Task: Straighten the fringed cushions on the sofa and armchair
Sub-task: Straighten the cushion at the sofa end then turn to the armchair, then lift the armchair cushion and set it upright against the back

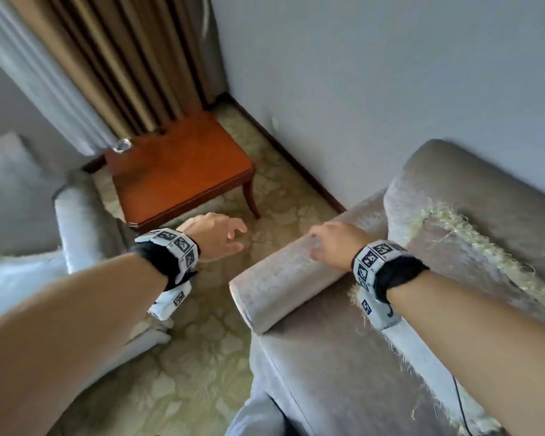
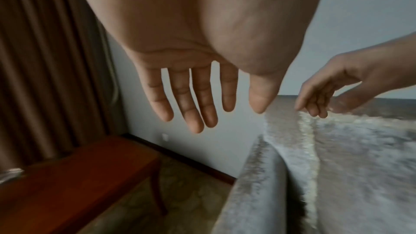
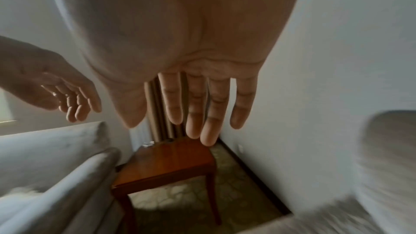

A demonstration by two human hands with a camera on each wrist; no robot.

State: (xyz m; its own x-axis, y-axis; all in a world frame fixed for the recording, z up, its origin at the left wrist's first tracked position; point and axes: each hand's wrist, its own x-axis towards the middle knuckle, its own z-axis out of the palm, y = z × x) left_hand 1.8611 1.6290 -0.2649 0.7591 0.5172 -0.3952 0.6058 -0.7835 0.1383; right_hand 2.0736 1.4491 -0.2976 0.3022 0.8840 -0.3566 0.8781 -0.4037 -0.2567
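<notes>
A grey velvet cushion (image 1: 453, 272) with a cream fringe (image 1: 472, 243) lies on the seat of the grey armchair on the right, partly under my right forearm. My right hand (image 1: 334, 243) is over the armchair's left armrest (image 1: 290, 278), fingers straight and holding nothing (image 3: 202, 113); I cannot tell whether it touches. My left hand (image 1: 230, 240) hangs over the carpet between the two seats, fingers spread and empty (image 2: 198, 106). On the grey sofa at the left sits a pale cushion (image 1: 7, 171), blurred.
A low reddish wooden side table (image 1: 177, 165) stands in the corner between the sofa armrest (image 1: 76, 221) and the armchair, with a small glass item (image 1: 121, 145) on it. Brown and white curtains (image 1: 107, 58) hang behind. The wall (image 1: 390, 73) runs behind the armchair. Patterned carpet (image 1: 202, 357) covers the floor.
</notes>
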